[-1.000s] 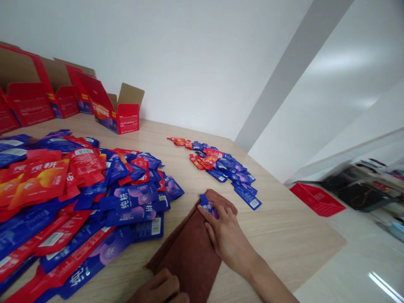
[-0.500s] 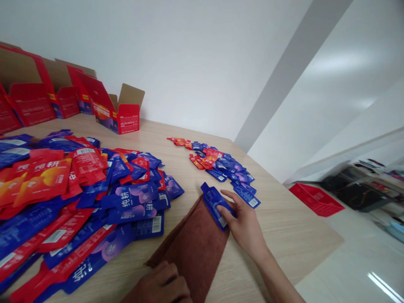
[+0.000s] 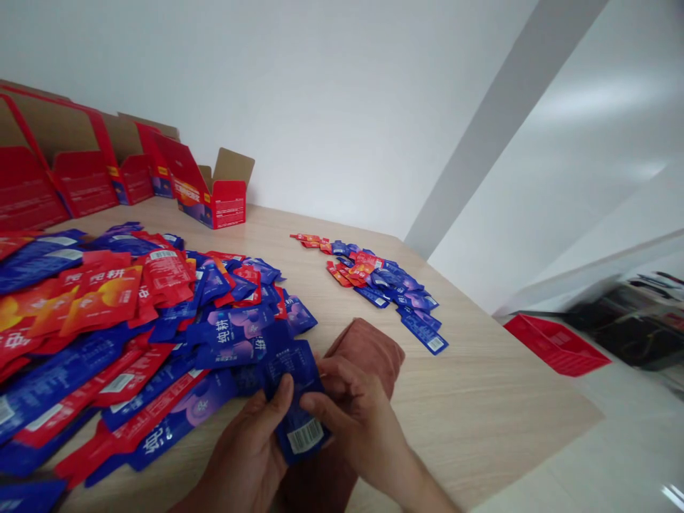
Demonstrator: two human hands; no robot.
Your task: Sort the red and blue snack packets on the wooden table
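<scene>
Your fingers pinch a flat blue foil pouch with a white barcode label [image 3: 296, 399] from both sides, the left hand [image 3: 249, 456] with its thumb laid across the pouch's near face, the right hand [image 3: 355, 417] with fingertips curled over its right edge; both hands are closed on it, and it hangs just above a folded brown cloth [image 3: 368, 349] that lies on the pale wood-grain table [image 3: 481, 399]. To your left a broad heap of blue and red foil pouches [image 3: 122, 335] spreads across the table, its nearest pouches touching the cloth's left edge; this looks like the greater part of the stock, not yet handled. Beyond the cloth and well apart from the heap, a smaller scatter of blue and red pouches [image 3: 382, 281] trails toward the table's far right corner; judged from its size, only a small share has gone there so far. At the back left stands a row of open red cardboard cartons with brown flaps [image 3: 133, 174], against the white wall [image 3: 320, 107]; what they contain cannot be seen from this angle. On the floor to the right lies a shallow red plastic tray [image 3: 556, 345], and further right the view blurs.
</scene>
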